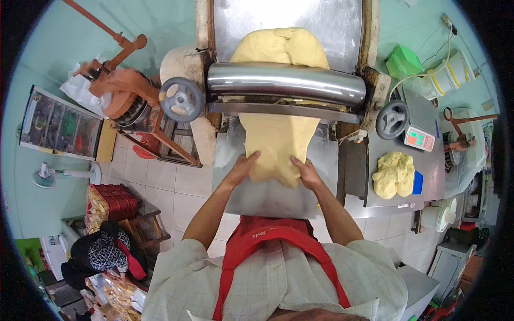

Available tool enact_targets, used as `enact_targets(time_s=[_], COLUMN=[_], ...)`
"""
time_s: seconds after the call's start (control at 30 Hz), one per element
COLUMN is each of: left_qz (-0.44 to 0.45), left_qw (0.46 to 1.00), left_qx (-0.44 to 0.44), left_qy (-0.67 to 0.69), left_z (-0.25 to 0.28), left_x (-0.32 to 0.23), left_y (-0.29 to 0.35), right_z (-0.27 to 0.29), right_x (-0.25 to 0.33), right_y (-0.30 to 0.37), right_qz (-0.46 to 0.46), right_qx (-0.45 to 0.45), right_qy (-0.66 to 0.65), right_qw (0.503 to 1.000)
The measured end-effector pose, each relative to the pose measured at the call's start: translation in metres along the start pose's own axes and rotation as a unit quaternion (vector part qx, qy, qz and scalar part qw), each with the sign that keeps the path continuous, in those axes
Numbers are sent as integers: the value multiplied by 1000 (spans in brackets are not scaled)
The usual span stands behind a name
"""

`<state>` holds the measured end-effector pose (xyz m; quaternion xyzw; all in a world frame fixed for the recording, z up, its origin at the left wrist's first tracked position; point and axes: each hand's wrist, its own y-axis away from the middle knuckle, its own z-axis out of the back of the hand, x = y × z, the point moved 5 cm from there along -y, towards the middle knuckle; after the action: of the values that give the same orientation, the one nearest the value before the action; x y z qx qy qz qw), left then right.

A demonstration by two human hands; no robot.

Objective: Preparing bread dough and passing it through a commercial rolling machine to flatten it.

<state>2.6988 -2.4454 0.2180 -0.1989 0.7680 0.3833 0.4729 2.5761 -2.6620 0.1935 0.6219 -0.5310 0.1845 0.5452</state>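
A yellow sheet of dough [279, 140] hangs out from under the steel roller [286, 84] of a dough sheeter. Its thicker, folded part bulges up behind the roller on the sloped metal feed plate [241, 17]. My left hand [243, 167] grips the sheet's left edge, thumb on top. At the opposite edge, my right hand [305, 172] holds it the same way, fingers partly hidden below. The sheet's loose lower end droops between both hands, above a metal tray [235, 198].
Handwheels [182, 99] flank the roller. On the steel table at right lie a second lump of dough [393, 174], a blue scraper [417, 182] and a digital scale [419, 139]. A brown mixer [128, 93] stands at left. A person [110, 251] sits at lower left beside a red crate [115, 206].
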Motion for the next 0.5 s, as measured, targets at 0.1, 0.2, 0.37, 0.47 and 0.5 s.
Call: enact_targets(time_s=[0.1, 0.2, 0.37, 0.47, 0.5], left_qz=[66, 42, -75, -137, -139], left_qw=[998, 996, 970, 979, 981], left_qx=[-11, 44, 125, 29, -33], left_qy=[-4, -62, 195, 146, 131], left_z=[1, -6, -31, -24, -22], left_x=[16, -16, -207, -239, -233], left_y=[37, 67, 80, 58, 48], right_z=[-23, -52, -87, -92, -81], right_x=[-5, 35, 206, 248, 243], right_y=[41, 79, 100, 67, 49], right_qz=[-2, 15, 164, 210, 215], right_qx=[15, 61, 171, 71, 13], right_qy=[8, 66, -242, -349, -299], right_qw=[1000, 996, 941, 910, 930])
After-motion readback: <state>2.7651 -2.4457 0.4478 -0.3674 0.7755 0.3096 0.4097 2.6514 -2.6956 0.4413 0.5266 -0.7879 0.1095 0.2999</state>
